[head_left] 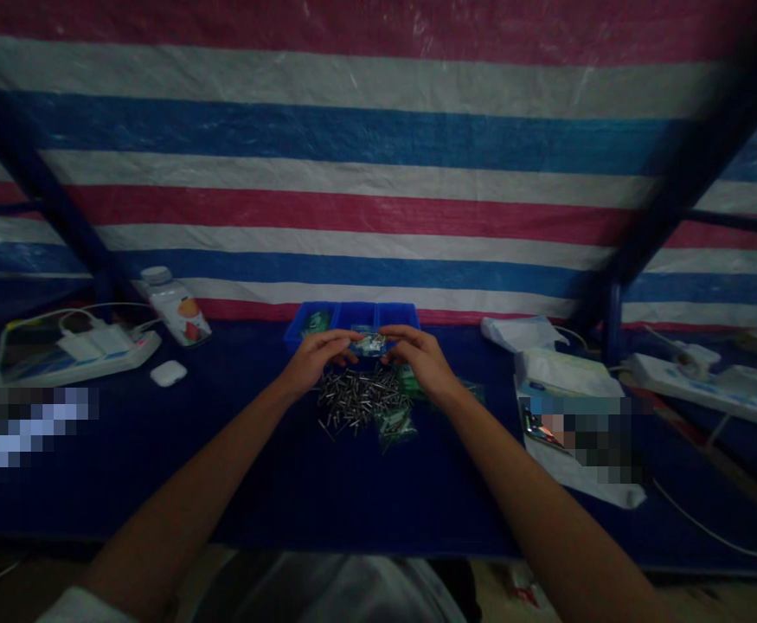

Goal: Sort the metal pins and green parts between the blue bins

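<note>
Between my two hands is a small clear plastic bag point(369, 343) with shiny metal pieces inside. My left hand point(322, 353) pinches its left end, and my right hand point(418, 353) grips the right end. Right below the bag lies a loose pile of metal pins or rivets point(358, 400) on the dark blue table. Another small filled bag point(396, 424) rests against the pile's lower right side. Green-tinted bags point(410, 381) lie partly hidden beneath my right hand. Behind my hands stands a blue divided bin point(356, 315), with a green-tinted bag point(317, 323) in its left compartment.
On the left are a bottle point(176, 307), a white earbud case point(169, 373) and a power strip point(93, 356) with chargers. A tissue pack point(566, 374), papers and another power strip point(721, 389) lie to the right. A striped tarp point(378, 208) closes off the back.
</note>
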A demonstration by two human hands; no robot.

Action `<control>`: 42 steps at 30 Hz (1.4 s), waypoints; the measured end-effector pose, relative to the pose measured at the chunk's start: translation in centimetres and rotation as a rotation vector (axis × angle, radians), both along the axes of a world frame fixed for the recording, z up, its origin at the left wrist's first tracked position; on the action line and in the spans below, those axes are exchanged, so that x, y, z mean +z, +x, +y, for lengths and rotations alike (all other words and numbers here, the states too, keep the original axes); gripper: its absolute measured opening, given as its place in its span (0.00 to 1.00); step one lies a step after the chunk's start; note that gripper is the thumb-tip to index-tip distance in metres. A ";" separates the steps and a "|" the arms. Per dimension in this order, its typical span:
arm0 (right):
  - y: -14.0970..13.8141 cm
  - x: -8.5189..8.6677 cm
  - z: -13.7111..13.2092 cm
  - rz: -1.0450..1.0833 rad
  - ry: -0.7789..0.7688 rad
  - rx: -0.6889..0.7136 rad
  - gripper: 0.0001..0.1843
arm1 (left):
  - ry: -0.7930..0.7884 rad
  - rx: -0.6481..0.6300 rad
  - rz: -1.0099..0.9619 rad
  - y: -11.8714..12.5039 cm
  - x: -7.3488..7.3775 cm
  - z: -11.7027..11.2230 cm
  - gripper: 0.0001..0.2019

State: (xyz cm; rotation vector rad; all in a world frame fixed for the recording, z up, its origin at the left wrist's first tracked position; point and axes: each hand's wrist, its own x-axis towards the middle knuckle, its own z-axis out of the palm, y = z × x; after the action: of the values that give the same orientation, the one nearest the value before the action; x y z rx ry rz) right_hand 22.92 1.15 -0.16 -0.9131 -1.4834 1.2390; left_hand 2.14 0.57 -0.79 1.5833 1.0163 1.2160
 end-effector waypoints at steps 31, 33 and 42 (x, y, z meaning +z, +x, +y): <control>1.6 -0.4 0.5 -0.810 0.251 -0.015 0.11 | 0.058 0.727 0.888 -5.2 -0.5 2.7 0.26; 2.5 -0.1 0.5 -1.018 0.255 -0.048 0.11 | 0.068 0.710 0.931 -4.8 -0.4 2.5 0.24; 4.9 -0.1 0.8 -1.266 0.198 0.020 0.21 | 0.085 0.672 0.971 -4.5 -1.1 2.3 0.22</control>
State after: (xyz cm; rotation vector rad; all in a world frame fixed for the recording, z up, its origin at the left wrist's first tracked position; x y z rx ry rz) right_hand 27.85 1.98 -0.26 -1.6686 -2.4944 0.4078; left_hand -2.40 2.92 -1.87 2.0165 2.2710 0.8476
